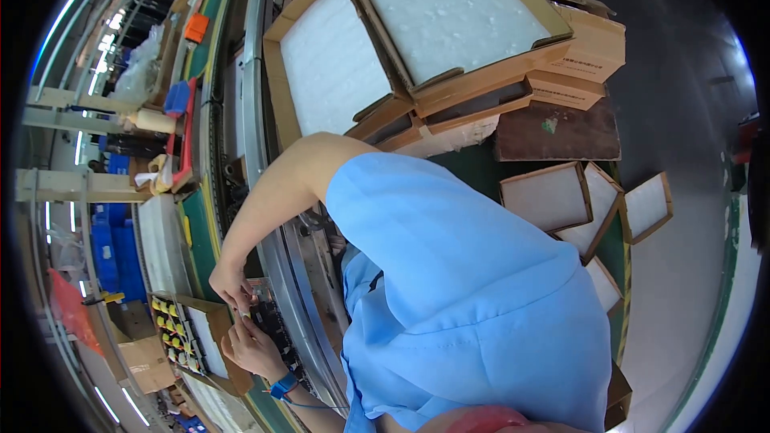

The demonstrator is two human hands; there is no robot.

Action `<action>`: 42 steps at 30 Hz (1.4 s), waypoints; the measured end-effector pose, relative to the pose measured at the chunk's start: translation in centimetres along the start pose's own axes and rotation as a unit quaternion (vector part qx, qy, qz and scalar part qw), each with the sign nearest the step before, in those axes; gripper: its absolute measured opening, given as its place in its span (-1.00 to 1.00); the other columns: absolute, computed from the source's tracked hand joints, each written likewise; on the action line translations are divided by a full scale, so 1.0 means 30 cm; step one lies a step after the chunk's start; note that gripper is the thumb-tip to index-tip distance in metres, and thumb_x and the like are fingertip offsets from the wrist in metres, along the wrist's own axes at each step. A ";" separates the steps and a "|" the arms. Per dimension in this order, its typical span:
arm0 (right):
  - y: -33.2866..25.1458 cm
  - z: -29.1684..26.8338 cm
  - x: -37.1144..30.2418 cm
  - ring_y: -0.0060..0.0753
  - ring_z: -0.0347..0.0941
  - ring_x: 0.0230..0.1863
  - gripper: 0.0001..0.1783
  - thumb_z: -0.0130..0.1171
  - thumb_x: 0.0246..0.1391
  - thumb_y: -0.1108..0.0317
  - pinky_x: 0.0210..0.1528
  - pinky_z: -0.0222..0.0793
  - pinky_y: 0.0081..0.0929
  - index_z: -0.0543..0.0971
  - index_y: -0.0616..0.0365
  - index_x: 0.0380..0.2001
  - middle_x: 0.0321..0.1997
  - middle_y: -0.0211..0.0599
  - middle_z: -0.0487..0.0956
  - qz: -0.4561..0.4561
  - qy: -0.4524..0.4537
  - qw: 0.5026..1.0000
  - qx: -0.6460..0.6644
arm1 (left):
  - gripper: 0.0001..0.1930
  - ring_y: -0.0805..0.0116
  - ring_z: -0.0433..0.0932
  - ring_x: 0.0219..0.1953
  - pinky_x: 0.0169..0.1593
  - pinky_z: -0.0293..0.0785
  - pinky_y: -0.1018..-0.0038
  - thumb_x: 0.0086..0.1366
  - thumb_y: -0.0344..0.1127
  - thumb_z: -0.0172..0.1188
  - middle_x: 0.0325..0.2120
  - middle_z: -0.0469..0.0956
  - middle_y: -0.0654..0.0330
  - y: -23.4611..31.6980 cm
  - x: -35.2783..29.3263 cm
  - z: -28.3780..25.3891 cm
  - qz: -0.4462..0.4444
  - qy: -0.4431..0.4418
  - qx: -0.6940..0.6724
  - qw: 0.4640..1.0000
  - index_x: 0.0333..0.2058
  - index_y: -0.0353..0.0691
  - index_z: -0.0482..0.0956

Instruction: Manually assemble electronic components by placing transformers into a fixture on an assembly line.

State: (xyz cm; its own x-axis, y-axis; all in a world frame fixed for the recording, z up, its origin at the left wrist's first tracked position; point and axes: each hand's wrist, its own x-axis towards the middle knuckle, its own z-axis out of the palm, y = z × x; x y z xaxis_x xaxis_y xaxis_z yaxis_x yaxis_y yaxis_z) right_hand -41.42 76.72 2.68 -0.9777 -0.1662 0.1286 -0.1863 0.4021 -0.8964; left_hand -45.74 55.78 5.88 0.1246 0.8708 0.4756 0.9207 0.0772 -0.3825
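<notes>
My right hand [231, 285] reaches down over the metal rail of the line, its forearm bare below a light blue sleeve. Close below it is my left hand [253, 349], with a blue wrist strap [283, 385] and a thin cord on the wrist. The fingertips of both hands are bent and nearly meet over a dark fixture [273, 325] at the line. Whatever small part lies between them is too small to make out. Just left of the hands, an open carton [220, 337] holds several dark parts with yellow-green tops [170, 329] beside a white foam sheet.
Large open cartons with white foam [457, 12] stand stacked at the top. Smaller foam-filled trays [545, 196] lie on the right by a brown board [557, 132]. A long metal rail [293, 289] runs beside my hands. Blue bins [116, 248] and racks stand at the left.
</notes>
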 end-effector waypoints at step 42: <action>0.030 0.062 0.044 -0.46 0.60 -0.59 -0.89 0.34 -0.29 0.47 -0.52 0.51 -0.59 0.68 0.27 -0.57 -0.58 -0.33 0.66 0.061 0.106 0.992 -0.040 | -0.83 0.21 0.46 -0.26 -0.05 0.31 0.29 0.09 -0.26 0.33 -0.40 0.50 0.22 -0.149 0.051 0.086 -0.178 -0.078 -0.341 0.920 -0.45 -0.19 0.56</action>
State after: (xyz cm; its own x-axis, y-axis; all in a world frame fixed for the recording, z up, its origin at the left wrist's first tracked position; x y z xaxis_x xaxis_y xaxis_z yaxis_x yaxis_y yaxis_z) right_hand -42.71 75.17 1.26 -0.9902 0.0781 0.1156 -0.0645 0.4789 -0.8755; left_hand -50.62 58.02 6.28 -0.2348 0.9124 0.3351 0.9174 0.0941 0.3867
